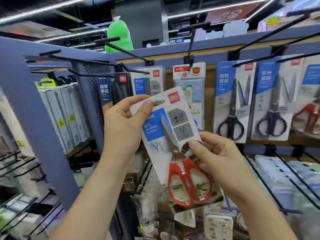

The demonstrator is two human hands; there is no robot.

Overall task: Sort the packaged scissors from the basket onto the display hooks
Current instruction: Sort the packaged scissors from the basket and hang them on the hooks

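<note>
Display hooks (136,69) behind, the scissors pack (155,129) tilts, left hand (124,122) pinching its top, right hand (216,156) its middle.

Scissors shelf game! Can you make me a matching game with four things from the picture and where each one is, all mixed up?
Things:
1. red scissors pack
2. black scissors pack
3. green toy
4. cartoon pack

Places:
A. on top of the shelf
B. hanging at the right
C. held by the left hand and right hand
D. hanging in the middle, behind the held pack

Pairs: 1-C, 2-B, 3-A, 4-D
</note>
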